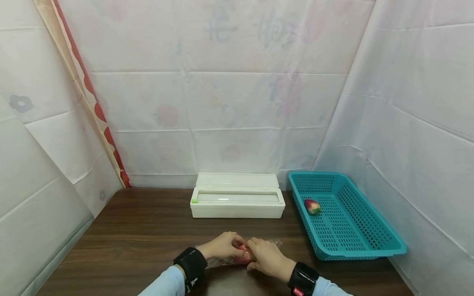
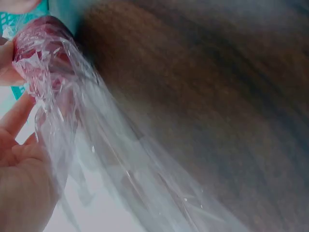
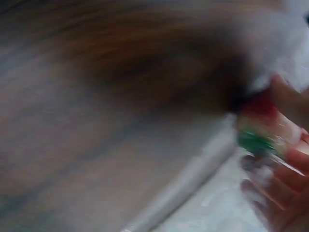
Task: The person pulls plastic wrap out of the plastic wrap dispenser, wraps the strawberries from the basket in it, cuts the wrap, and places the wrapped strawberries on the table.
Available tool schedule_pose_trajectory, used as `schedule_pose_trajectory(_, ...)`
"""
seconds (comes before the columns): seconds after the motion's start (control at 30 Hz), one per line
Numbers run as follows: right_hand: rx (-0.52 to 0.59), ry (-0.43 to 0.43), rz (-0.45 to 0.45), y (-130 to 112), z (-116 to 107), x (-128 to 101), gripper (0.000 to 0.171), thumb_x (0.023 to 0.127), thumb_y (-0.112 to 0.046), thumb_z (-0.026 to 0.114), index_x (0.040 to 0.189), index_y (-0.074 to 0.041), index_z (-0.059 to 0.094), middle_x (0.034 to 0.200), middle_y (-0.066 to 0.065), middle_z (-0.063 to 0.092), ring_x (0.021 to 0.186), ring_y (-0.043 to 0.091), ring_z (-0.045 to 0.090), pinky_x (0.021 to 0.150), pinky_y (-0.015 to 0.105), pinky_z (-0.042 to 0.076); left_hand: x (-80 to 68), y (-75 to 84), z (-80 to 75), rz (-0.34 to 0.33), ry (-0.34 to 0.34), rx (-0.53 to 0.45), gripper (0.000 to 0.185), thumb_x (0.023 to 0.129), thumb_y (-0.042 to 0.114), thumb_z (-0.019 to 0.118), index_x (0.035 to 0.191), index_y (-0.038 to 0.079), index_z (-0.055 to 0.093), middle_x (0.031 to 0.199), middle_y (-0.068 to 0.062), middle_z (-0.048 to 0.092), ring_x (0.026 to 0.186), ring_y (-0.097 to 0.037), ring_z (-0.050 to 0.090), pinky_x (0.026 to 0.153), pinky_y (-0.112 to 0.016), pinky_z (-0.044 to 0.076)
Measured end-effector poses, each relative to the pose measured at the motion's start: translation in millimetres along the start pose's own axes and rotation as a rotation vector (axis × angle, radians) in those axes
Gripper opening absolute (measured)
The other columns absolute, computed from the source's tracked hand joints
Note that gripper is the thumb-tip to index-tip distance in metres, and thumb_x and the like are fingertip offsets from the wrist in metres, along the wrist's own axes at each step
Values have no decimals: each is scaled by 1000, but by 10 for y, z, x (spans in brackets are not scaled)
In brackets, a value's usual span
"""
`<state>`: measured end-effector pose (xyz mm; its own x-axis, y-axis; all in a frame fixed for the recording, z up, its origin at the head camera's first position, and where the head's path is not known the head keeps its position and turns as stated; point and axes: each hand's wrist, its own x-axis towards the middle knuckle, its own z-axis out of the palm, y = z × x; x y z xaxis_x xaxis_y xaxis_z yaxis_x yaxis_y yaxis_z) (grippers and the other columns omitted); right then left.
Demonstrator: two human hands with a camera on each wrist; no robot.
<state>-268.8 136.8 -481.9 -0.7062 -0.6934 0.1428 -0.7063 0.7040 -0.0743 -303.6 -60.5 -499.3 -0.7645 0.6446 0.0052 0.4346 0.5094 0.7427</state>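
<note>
Near the tabletop's [image 1: 148, 230] near edge, I see the left hand [image 1: 224, 245] and right hand [image 1: 269, 258] pinching a rounded red fruit [image 1: 242, 260] in clear, crinkled plastic film [image 2: 145, 166]. The left-wrist view shows the film's long tail; only the blurred right-wrist view reveals the fruit's green end [image 3: 256, 141].

On the counter [image 1: 140, 234]: dark wood grain, smooth, faint sheen. For the film [image 2: 58, 130]: thin clear plastic, glossy, crinkled around the red fruit [image 1: 244, 257], smoother along its loose length. For the box [image 1: 237, 211]: white plastic, smooth, low-gloss; shinier at the see-through window [image 1: 255, 198]. For the basket [image 1: 363, 253]: teal plastic, perforated, slightly shiny. For the backdrop [image 1: 229, 102]: creased sheeting, cloth or plastic unclear. At the wristbands [image 1: 192, 263]: black, matt, fabric-like. For the sleeves [image 1: 166, 283]: cloth, matt.
</note>
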Motion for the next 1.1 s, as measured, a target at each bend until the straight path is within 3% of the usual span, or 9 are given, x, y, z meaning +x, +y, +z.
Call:
schedule_pose_trajectory(0.17,-22,83,-51,37,99,-1,41,72,-36,75,103,-14,59,92,-4,59,80,9,60,60,22,49,-13,0,-49,-17,-10,7,38,81,33,66,110,9,65,103,0,67,91,-9,62,74,-22,49)
schedule_pose_trajectory(0.3,9,66,-38,33,92,31,42,73,-34,74,107,-12,60,96,-2,62,84,10,62,66,24,51,-59,50,-61,-9,68,55,41,79,33,69,110,7,63,105,-2,66,95,-14,62,77,-25,50)
schedule_pose_trajectory(0.43,26,33,16,31,64,65,44,73,-37,74,107,-12,61,94,-2,63,81,11,62,65,24,51,-127,139,-24,36,141,180,37,74,30,74,105,13,63,103,4,64,95,-11,59,79,-26,49)
schedule_pose_trajectory(0.6,103,-18,99,46,12,90,44,74,-37,73,108,-12,63,93,-3,64,81,10,61,61,23,49,-166,206,35,65,164,336,41,70,24,78,106,15,61,104,6,62,97,-10,59,81,-26,49)
schedule_pose_trajectory(0.8,173,-84,157,107,5,106,44,76,-40,71,110,-13,63,87,-7,62,74,4,55,54,22,42,-133,200,72,82,167,377,38,73,18,76,107,14,61,104,4,62,94,-8,59,77,-24,49)
schedule_pose_trajectory(1.0,241,-140,200,150,0,134,36,79,-41,66,102,-13,64,76,-10,54,64,3,46,51,21,38,-50,160,43,97,132,407,33,76,19,72,107,11,66,102,2,65,92,-8,59,76,-24,49)
schedule_pose_trajectory(1.1,226,-136,197,152,-3,128,41,79,-44,66,106,-14,62,82,-9,57,69,3,50,54,22,41,-25,160,16,76,106,390,33,76,20,72,108,10,67,102,1,66,93,-9,59,76,-23,48)
